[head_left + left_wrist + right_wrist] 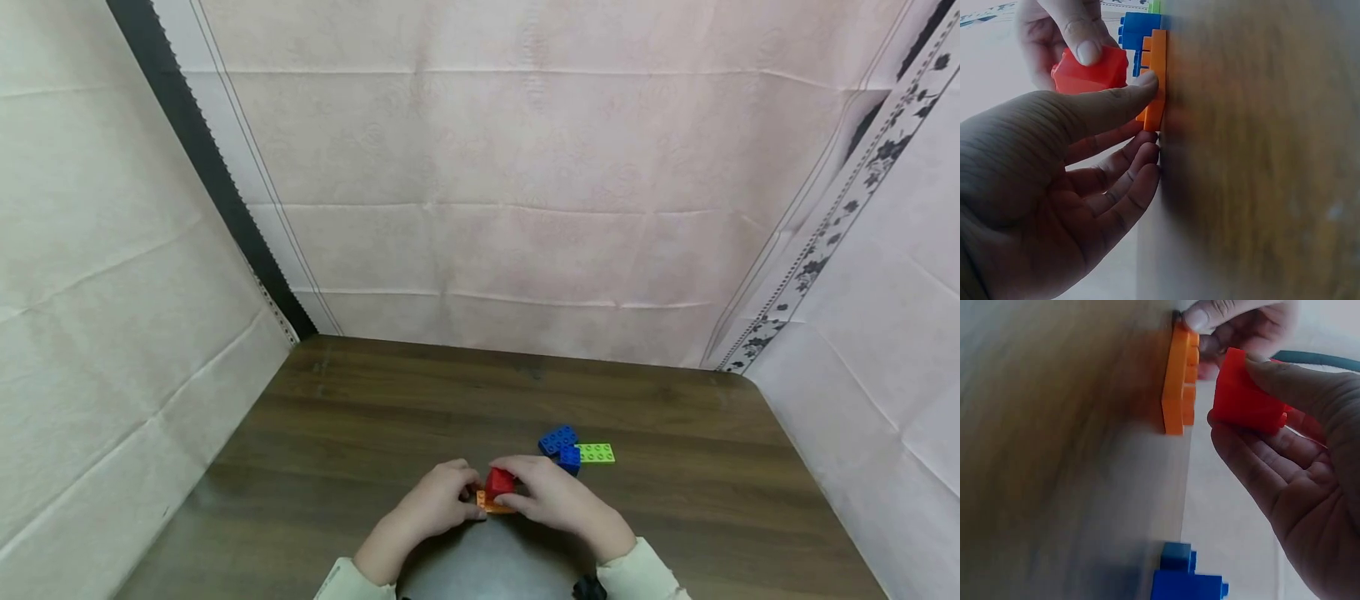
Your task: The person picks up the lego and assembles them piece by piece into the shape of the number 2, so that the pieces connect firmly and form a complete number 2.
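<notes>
My left hand (pixel 444 497) pinches one end of a flat orange toy building brick (pixel 1175 387) that lies on the table, studs up. The thumb is on its near side in the left wrist view. Between the thumb and fingers of my right hand (pixel 551 493) is a red toy building brick (pixel 1244 400). It is held just above the orange brick, with a gap between them in the right wrist view. Studs of the red brick (pixel 1092 70) face up and away from the table.
Behind my right hand two blue bricks (pixel 558 439) lie close together on the wooden table (pixel 360 417). A lime green brick (pixel 597 453) sits against them on the right. Pale cloth sheets (pixel 525 167) hang at the back and both sides.
</notes>
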{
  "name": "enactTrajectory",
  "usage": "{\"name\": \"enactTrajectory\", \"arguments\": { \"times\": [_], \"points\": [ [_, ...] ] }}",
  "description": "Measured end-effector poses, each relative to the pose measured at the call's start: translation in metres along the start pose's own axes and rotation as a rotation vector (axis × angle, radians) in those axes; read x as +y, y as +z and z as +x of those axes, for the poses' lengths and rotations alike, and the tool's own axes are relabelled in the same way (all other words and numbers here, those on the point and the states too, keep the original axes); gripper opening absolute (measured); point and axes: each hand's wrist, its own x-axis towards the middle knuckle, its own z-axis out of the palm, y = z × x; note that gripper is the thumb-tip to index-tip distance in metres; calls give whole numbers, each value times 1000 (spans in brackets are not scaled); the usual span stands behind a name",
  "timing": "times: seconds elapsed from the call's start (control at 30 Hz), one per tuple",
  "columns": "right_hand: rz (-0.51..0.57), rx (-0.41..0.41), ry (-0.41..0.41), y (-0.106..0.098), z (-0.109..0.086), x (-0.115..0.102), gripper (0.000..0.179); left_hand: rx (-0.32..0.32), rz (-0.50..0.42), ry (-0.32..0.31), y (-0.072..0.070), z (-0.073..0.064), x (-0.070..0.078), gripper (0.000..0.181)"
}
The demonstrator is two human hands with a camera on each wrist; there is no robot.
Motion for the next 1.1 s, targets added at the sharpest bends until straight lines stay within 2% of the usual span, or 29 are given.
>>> {"name": "enactTrajectory", "arguments": {
  "times": [0.33, 1.1],
  "points": [
    [47, -26, 5, 13, 7, 0, 39, 30, 7, 9, 0, -1, 0, 21],
    [-14, -44, 45, 15, 9, -5, 37, 32, -2, 3, -1, 0, 2, 24]
  ]
}}
